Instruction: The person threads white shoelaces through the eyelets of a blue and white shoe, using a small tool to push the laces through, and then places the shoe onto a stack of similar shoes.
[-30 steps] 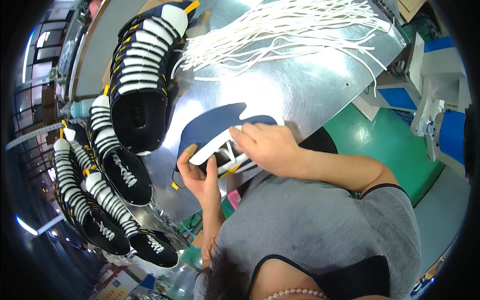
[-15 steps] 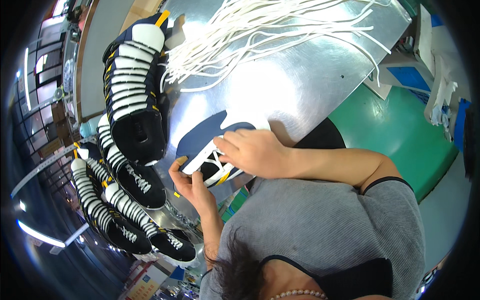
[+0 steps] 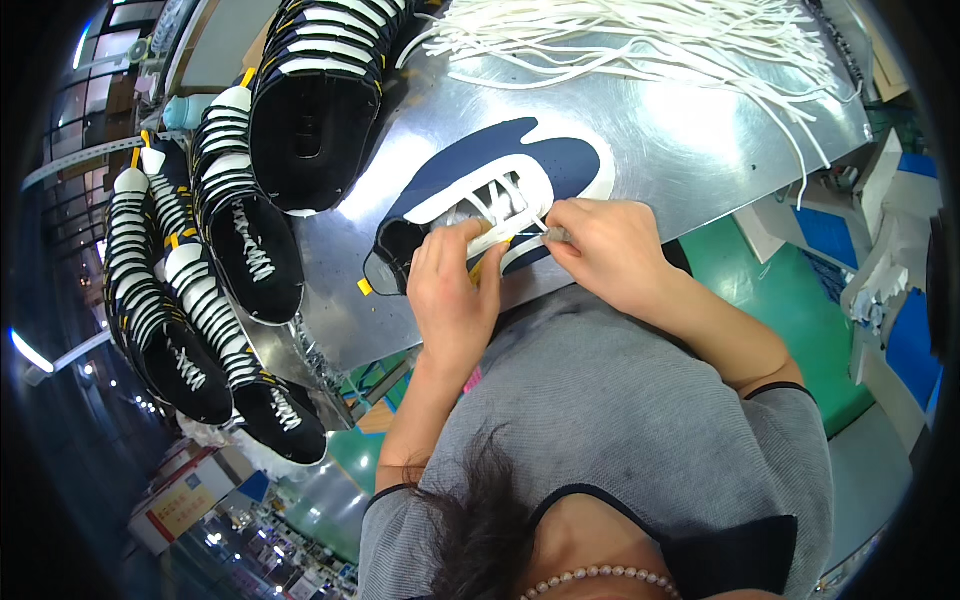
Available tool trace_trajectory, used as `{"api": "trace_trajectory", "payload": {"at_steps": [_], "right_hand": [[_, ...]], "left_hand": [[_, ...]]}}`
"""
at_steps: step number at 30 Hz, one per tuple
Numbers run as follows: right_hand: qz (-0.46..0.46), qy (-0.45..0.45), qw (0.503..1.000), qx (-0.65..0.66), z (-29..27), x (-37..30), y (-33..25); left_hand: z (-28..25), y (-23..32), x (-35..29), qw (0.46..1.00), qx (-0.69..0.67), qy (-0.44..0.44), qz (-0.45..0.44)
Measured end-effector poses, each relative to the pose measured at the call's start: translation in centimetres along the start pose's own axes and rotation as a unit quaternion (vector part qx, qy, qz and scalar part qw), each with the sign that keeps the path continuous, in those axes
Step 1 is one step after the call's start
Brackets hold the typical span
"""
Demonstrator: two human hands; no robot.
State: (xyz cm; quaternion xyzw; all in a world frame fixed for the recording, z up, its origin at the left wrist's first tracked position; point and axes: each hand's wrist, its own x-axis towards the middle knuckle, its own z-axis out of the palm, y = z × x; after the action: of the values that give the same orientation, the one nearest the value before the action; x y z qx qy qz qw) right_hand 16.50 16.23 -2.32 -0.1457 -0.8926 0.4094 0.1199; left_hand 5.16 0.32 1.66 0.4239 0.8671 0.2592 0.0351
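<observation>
A flat shoe upper [image 3: 440,190] in navy, white and black lies on the metal table in front of me. White shoelace [image 3: 505,200] crosses between the eyelet strips in its opening. My left hand [image 3: 455,280] grips the near eyelet edge of the upper, thumb and fingers closed on it. Just to the right, my right hand [image 3: 610,250] pinches a small greyish thing at the eyelet edge. Whether that is a lace end or a thin tool cannot be made out. The fingers of the right hand are curled.
Loose white laces [image 3: 640,45] lie in a heap along the table's far side. Stacked shoe uppers [image 3: 310,130] stand at the left, with more nested stacks [image 3: 245,240] beyond the table [image 3: 690,160] edge. A green surface [image 3: 740,280] and cartons with blue parts [image 3: 825,235] are to the right.
The view has shifted, and the upper shows more to the right. My right hand has moved off the lacing to the near right edge; my left hand now holds the near eyelet side.
</observation>
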Motion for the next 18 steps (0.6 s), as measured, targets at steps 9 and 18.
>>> {"api": "trace_trajectory", "payload": {"at_steps": [9,18], "right_hand": [[-0.223,-0.155,0.949,-0.162,-1.4,-1.7,-2.2],[0.083,0.037,0.953,0.290,0.1,4.2,-0.8]], "left_hand": [[-0.1,-2.9,3.4,0.983,-0.138,0.123,-0.001],[-0.7,-1.2,2.2,0.980,-0.145,0.097,0.096]]}}
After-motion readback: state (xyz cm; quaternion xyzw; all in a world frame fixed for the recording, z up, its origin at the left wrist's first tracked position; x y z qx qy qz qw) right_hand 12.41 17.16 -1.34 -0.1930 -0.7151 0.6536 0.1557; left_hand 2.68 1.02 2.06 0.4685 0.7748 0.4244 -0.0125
